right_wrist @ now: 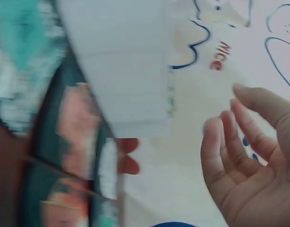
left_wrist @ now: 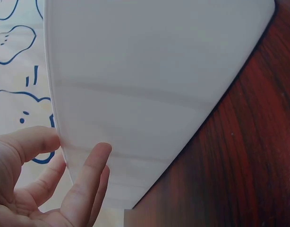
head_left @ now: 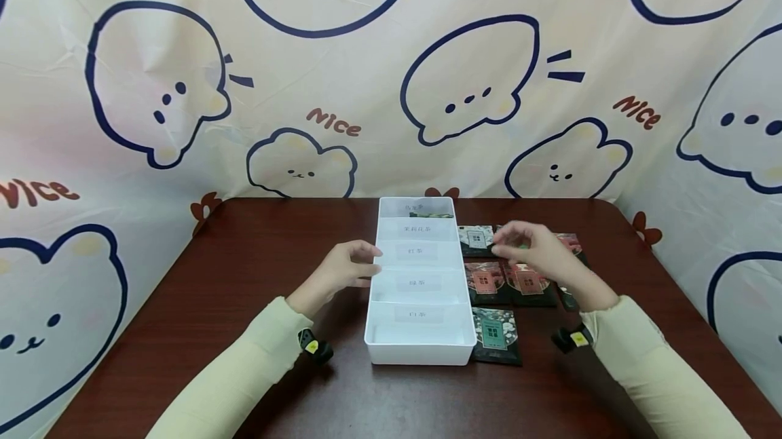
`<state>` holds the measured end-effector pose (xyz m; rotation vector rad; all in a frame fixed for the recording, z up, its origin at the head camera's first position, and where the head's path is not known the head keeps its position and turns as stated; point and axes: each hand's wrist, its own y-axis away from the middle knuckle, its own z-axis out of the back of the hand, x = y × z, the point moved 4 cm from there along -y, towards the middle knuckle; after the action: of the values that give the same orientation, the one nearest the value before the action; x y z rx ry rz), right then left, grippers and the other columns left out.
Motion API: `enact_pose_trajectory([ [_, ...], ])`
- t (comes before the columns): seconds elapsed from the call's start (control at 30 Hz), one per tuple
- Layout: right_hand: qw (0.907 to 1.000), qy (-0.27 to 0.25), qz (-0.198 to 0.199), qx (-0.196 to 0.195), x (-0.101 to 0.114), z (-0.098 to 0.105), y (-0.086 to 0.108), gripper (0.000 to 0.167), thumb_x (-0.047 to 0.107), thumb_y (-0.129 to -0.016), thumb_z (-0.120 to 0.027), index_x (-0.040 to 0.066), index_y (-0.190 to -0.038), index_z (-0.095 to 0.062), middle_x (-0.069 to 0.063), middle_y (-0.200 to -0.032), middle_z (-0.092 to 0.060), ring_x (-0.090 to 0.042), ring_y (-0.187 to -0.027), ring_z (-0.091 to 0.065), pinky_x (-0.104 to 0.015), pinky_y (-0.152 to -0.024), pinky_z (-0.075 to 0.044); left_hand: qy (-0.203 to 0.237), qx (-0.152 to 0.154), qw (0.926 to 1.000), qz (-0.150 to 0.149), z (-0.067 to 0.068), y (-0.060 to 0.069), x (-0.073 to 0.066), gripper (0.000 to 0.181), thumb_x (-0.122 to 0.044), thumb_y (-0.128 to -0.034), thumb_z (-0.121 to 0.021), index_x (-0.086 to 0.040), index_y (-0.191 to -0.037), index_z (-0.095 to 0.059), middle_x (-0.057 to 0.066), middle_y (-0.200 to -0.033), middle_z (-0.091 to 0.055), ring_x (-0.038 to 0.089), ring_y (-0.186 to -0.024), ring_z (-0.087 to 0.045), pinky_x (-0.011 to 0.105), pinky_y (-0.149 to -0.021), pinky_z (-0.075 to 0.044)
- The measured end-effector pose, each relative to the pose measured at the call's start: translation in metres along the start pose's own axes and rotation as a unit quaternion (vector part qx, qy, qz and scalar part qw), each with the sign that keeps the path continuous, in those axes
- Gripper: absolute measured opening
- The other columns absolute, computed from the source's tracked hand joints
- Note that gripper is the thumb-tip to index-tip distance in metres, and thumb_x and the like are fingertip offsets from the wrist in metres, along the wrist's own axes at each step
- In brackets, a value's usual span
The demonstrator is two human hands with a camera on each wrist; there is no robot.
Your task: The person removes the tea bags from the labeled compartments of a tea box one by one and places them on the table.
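Note:
A long white box (head_left: 421, 353) with labelled compartments stands on the table. My left hand (head_left: 343, 266) is at its left side, the fingertips touching or just beside the rim; in the left wrist view the fingers are loosely bent along the white outer wall (left_wrist: 135, 56). My right hand (head_left: 530, 246) hovers above several flat tea packets to the right of the box, its fingers loosely bent with nothing between them. Below it lie packets with red prints (head_left: 485, 281), and a white-labelled packet (head_left: 475, 239) is left of it. A green-edged packet (head_left: 432, 215) shows in the farthest compartment.
A packet with a green label (head_left: 493, 332) lies beside the box's near right corner. More red-printed packets (head_left: 568, 243) are at the far right, partly behind my right hand. Brown tabletop (head_left: 244, 276) extends left of the box. A cartoon-patterned cloth (head_left: 366, 72) hangs behind.

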<state>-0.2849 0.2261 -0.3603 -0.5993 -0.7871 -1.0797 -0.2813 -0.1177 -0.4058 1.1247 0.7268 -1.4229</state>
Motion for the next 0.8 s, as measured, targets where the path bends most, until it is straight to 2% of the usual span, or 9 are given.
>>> enact_pose_trajectory([
  [0.23, 0.9974, -0.047, 0.052, -0.018, 0.032, 0.019, -0.034, 0.034, 0.029, -0.096, -0.061, 0.003, -0.118, -0.06, -0.007, -0.109, -0.064, -0.014, -0.091, -0.064, -0.027, -0.081, -0.057, 0.004, 0.002, 1.0, 0.002, 0.0, 0.001, 0.0, 0.031, -0.007, -0.085, -0.072, -0.005, -0.115, -0.063, 0.018, -0.119, -0.06, 0.024, -0.089, -0.065, 0.044, -0.082, -0.058],
  [0.5, 0.9927, -0.068, 0.093, -0.039, 0.059, 0.019, -0.074, 0.037, 0.028, -0.096, -0.06, 0.0, -0.12, -0.058, -0.005, -0.112, -0.064, -0.01, -0.097, -0.063, -0.021, -0.087, -0.054, 0.004, 0.003, 0.9999, -0.009, 0.0, 0.001, -0.001, 0.032, -0.007, -0.0851, -0.072, -0.003, -0.115, -0.062, 0.019, -0.12, -0.059, 0.024, -0.088, -0.066, 0.044, -0.081, -0.059],
  [0.6, 0.9924, -0.068, 0.094, -0.04, 0.06, 0.013, -0.09, 0.034, 0.03, -0.095, -0.062, 0.004, -0.118, -0.061, -0.005, -0.112, -0.065, -0.011, -0.098, -0.062, -0.025, -0.089, -0.054, 0.003, -0.001, 1.0, -0.008, 0.0, 0.001, -0.001, 0.031, -0.008, -0.0851, -0.072, -0.005, -0.114, -0.063, 0.018, -0.118, -0.059, 0.024, -0.089, -0.066, 0.043, -0.08, -0.059],
  [0.8, 0.9959, -0.052, 0.073, -0.012, 0.052, -0.007, -0.118, 0.032, 0.029, -0.096, -0.061, 0.005, -0.117, -0.062, -0.016, -0.122, -0.061, -0.029, -0.107, -0.059, -0.045, -0.1, -0.048, 0.002, -0.009, 0.9999, -0.008, 0.0, 0.001, -0.001, 0.03, -0.009, -0.0842, -0.074, -0.007, -0.112, -0.064, 0.015, -0.117, -0.06, 0.024, -0.088, -0.067, 0.04, -0.078, -0.06],
])
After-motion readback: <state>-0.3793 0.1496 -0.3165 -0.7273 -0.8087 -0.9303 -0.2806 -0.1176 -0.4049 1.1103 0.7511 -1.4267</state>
